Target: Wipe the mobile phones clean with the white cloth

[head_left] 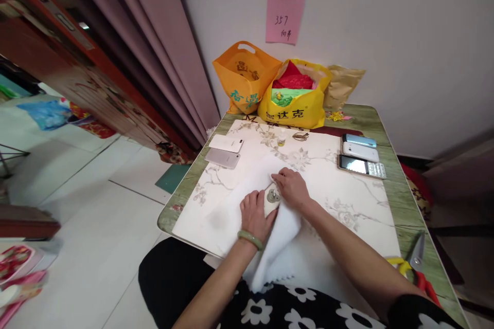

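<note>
A white cloth point(287, 223) lies spread over the table's front part and hangs over the edge onto my lap. On it rests a small, pale, rounded device point(271, 206) with a grey patch near its top; its exact kind is not clear. My left hand point(255, 214), with a green bangle at the wrist, is closed around the device's lower left side, thumb at the bottom. At the device's upper right, my right hand point(292, 187) pinches a fold of the cloth against it. Part of the device is hidden by the hands and cloth.
Two phones point(223, 159) lie at the left and several more point(362, 166) at the right. Scissors point(417, 262) rest near the right edge. An orange bag point(247, 79), a yellow bag point(293, 108), a small bottle point(281, 140) and glasses point(300, 136) are farther back.
</note>
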Tool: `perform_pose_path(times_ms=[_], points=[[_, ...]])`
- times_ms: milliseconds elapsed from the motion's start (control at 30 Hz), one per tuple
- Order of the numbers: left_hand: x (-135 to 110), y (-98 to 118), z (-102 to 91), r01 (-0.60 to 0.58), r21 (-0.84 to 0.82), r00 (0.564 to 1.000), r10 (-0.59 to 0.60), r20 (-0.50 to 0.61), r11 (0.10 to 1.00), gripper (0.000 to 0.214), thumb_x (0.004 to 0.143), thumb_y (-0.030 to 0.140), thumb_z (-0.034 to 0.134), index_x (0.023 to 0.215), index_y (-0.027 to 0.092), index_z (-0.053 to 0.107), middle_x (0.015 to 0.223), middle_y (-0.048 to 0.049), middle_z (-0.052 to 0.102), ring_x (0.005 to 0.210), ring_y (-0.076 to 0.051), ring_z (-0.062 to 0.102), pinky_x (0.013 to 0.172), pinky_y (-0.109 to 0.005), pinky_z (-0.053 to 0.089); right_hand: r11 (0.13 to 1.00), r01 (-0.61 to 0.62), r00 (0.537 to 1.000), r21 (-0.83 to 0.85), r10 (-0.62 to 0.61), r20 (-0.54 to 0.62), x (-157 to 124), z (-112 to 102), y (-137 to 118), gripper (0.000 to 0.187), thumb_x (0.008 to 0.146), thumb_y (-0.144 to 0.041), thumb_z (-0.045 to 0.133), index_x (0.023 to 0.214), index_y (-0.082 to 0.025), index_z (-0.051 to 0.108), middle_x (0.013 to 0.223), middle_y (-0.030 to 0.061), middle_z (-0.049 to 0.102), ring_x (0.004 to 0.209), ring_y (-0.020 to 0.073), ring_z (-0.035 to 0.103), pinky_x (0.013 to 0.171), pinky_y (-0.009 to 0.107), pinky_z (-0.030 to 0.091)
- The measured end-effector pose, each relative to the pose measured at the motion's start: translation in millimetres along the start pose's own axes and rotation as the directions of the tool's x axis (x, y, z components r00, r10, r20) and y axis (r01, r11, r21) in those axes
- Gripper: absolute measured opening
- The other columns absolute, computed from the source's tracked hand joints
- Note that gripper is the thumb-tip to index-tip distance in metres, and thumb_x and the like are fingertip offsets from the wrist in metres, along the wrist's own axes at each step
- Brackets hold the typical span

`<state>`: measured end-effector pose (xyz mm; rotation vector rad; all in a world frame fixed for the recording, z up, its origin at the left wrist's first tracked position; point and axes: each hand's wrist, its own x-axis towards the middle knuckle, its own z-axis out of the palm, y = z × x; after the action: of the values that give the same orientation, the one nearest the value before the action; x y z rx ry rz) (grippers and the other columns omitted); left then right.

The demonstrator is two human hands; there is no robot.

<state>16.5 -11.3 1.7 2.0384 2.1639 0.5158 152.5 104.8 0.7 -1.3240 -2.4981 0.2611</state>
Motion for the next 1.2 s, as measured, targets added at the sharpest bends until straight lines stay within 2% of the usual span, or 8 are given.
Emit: perform_pose_path(times_ms=[133,333,433,667,833,967,1100,1200], points=[[-1.4,2.0,0.5,0.013,0.017,1.000,-0.013,-0.025,1.000,0.056,0.082,0.047,0.062,0.128,0.018,0.046,0.118,-0.0101,0.050,0.107,-0.028,0.046,0.089,-0.042,0.037,0.999,-0.025,0.998,-0.021,0.024,-0.054,-21.8,-4.8,3.2,0.025,0.097,-0.027,0.049,0.115,-0.027,0.067,0.099,0.0040,0.066,0.089,0.0176,0.054,0.082,0.032,0.029],[0.2,0.0,2.2,0.018,-0.013,1.000,-0.018,-0.023,1.000,0.058,0.081,0.048,0.065,0.127,0.018,0.046,0.118,-0.0100,0.051,0.107,-0.028,0.046,0.090,-0.043,0.037,0.994,-0.045,0.992,-0.104,0.032,-0.124,-69.1,-14.2,16.3,0.021,0.097,-0.025,0.050,0.104,-0.023,0.069,0.094,0.0040,0.068,0.088,0.0180,0.053,0.092,0.036,0.026],[0.3,-1.6,3.3,0.010,-0.023,1.000,-0.011,-0.019,1.000,0.058,0.081,0.048,0.065,0.127,0.018,0.046,0.118,-0.0106,0.051,0.107,-0.028,0.045,0.090,-0.044,0.037,0.993,-0.020,0.993,-0.116,0.006,-0.119,-61.1,-13.5,15.4,0.022,0.097,-0.023,0.048,0.103,-0.023,0.069,0.094,0.0048,0.067,0.089,0.0187,0.052,0.091,0.036,0.026],[-1.3,-0.2,3.0,-0.006,0.013,1.000,0.006,-0.012,1.000,0.058,0.084,0.048,0.060,0.129,0.015,0.045,0.120,-0.0126,0.051,0.107,-0.029,0.044,0.090,-0.044,0.036,0.993,0.061,0.997,-0.101,-0.065,-0.037,-7.9,-0.5,6.8,0.025,0.094,-0.017,0.049,0.110,-0.022,0.067,0.095,0.0065,0.065,0.090,0.0203,0.049,0.088,0.035,0.026],[-1.2,-0.9,3.2,-0.002,0.026,1.000,0.003,-0.028,1.000,0.059,0.082,0.049,0.062,0.128,0.017,0.046,0.119,-0.0115,0.050,0.106,-0.028,0.045,0.090,-0.044,0.036,0.998,0.034,0.994,-0.051,-0.039,-0.105,-38.6,-2.2,17.4,0.025,0.097,-0.021,0.045,0.111,-0.022,0.066,0.098,0.0055,0.065,0.091,0.0193,0.050,0.088,0.034,0.028],[0.5,-3.2,4.4,-0.012,0.008,1.000,0.012,-0.024,1.000,0.059,0.080,0.049,0.064,0.127,0.018,0.047,0.118,-0.0110,0.051,0.107,-0.028,0.045,0.090,-0.044,0.036,0.994,0.062,0.989,-0.094,-0.074,-0.130,-63.6,-7.5,22.1,0.025,0.096,-0.019,0.046,0.113,-0.020,0.065,0.098,0.0063,0.065,0.092,0.0198,0.050,0.089,0.034,0.029],[0.1,-4.4,5.6,-0.010,0.001,1.000,0.010,-0.024,1.000,0.058,0.081,0.048,0.064,0.129,0.019,0.046,0.118,-0.0110,0.052,0.107,-0.028,0.046,0.090,-0.044,0.036,0.979,0.133,0.986,-0.158,-0.146,-0.079,-44.3,-7.5,8.3,0.031,0.092,-0.014,0.049,0.121,-0.018,0.061,0.101,0.0080,0.065,0.094,0.0216,0.050,0.092,0.037,0.029],[-2.1,-5.0,6.6,-0.017,0.009,0.999,0.017,-0.036,1.000,0.058,0.083,0.046,0.062,0.131,0.018,0.045,0.121,-0.0121,0.051,0.108,-0.028,0.046,0.090,-0.044,0.036,0.977,0.124,0.990,-0.176,-0.134,-0.047,-27.6,-5.9,-4.5,0.033,0.091,-0.014,0.050,0.122,-0.019,0.060,0.101,0.0087,0.064,0.095,0.0225,0.050,0.092,0.038,0.029]])
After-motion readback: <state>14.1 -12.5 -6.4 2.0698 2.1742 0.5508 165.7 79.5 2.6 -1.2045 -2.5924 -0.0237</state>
